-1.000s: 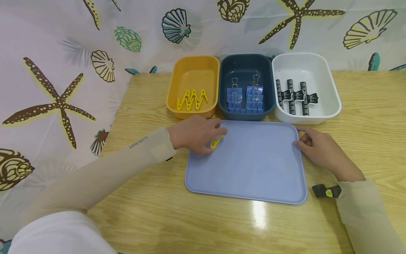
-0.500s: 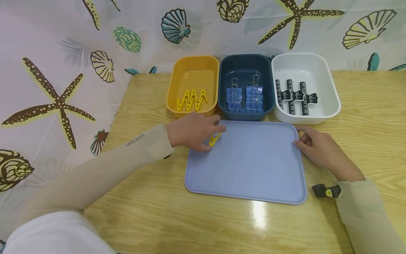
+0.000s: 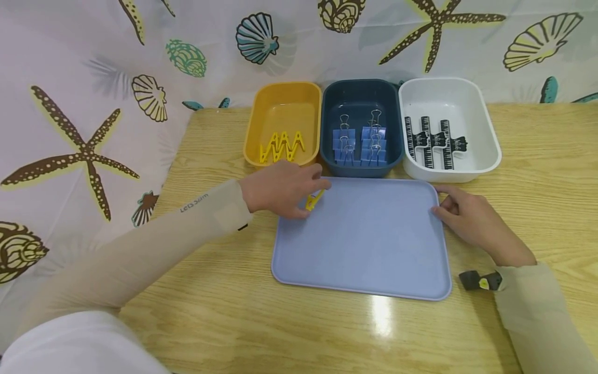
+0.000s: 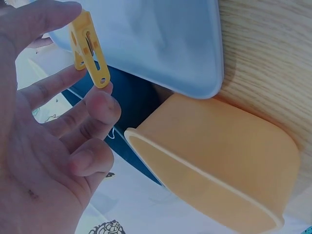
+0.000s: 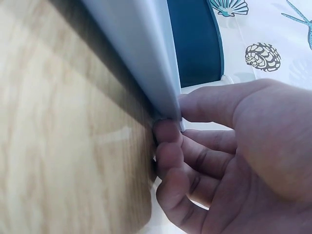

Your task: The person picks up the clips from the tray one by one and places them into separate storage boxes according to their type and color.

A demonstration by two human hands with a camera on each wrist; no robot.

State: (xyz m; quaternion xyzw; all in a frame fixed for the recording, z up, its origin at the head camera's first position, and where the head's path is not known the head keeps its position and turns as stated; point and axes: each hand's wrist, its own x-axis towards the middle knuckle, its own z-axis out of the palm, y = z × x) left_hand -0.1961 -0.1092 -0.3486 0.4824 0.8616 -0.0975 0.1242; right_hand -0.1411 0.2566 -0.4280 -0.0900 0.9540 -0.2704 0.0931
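Between thumb and fingertips, my left hand (image 3: 286,188) pinches a yellow clothespin (image 3: 314,200) above the upper left of the pale blue tray (image 3: 369,239). The left wrist view shows the clothespin (image 4: 90,51) close up, its legs against the fingers and its other end at the thumb. My right hand (image 3: 472,221) grips the tray's right rim near the far corner. In the right wrist view, the thumb lies on the rim (image 5: 146,63) and the other fingers curl at its underside. Directly beyond my left hand stands a yellow bin (image 3: 287,117) with several yellow clothespins (image 3: 282,148) inside.
Beside the yellow bin stands a dark blue bin (image 3: 362,98) with several blue binder clips (image 3: 374,140). To its right, a white bin (image 3: 448,104) holds black-and-white clips (image 3: 447,145). All three line the tray's far edge on the wooden table (image 3: 224,311), before a shell-patterned cloth (image 3: 308,47).
My left hand has shifted slightly away from me, towards the yellow bin, with the clothespin in its pinch. The right hand and the tray have stayed put.
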